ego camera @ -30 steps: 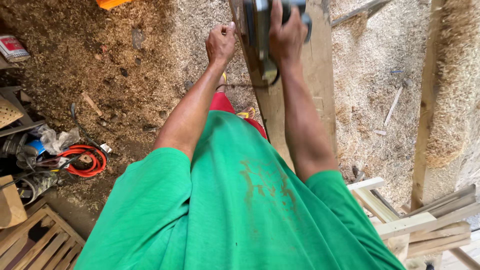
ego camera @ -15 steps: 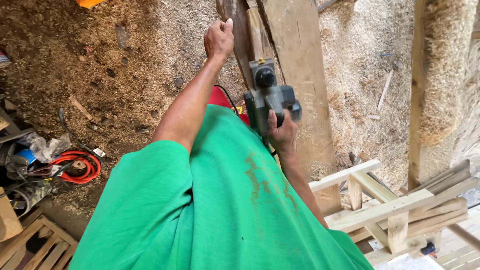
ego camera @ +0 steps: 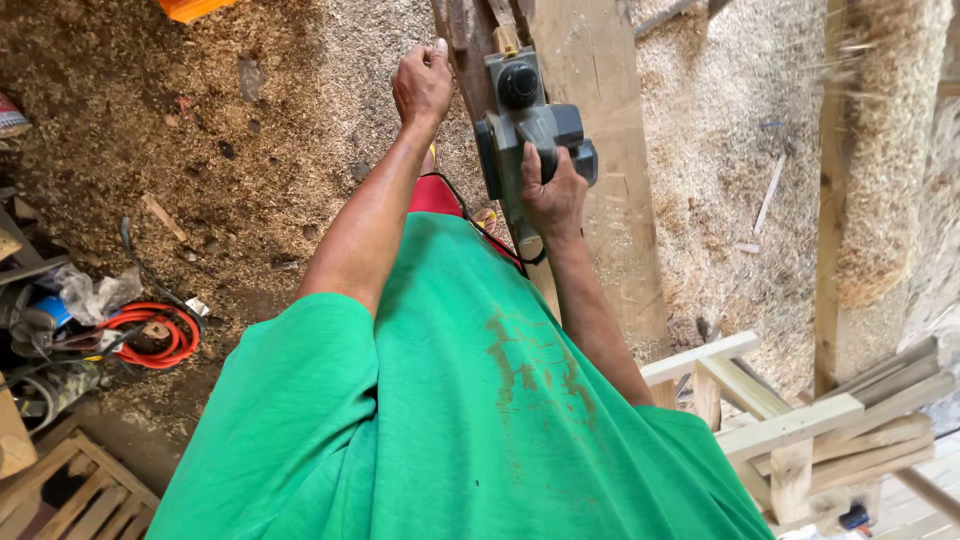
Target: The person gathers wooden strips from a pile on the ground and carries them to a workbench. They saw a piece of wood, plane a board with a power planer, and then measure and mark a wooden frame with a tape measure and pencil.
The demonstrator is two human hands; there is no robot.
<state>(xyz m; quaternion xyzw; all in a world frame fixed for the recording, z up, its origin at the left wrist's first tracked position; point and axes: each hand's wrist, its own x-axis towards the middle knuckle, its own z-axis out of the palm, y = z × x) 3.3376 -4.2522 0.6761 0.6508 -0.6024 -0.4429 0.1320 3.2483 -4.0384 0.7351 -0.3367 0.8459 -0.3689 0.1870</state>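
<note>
My right hand (ego camera: 553,190) grips the rear handle of a grey electric hand planer (ego camera: 520,130) with a black knob on its front. The planer rests on the near part of a long wooden plank (ego camera: 600,150) that runs away from me. My left hand (ego camera: 423,85) is stretched out ahead and rests on the left edge of the wood beside the plank, fingers curled over it. My green shirt fills the bottom of the view and hides the plank's near end.
Sawdust covers the ground on both sides. A coiled orange cable (ego camera: 150,335) and tool clutter lie at the left. A wooden pallet (ego camera: 70,495) sits at the bottom left. Stacked timber pieces (ego camera: 810,430) and an upright post (ego camera: 875,170) stand at the right.
My right hand has drawn the planer back toward me along the plank from the far end. My left hand has stayed on the wood's left edge.
</note>
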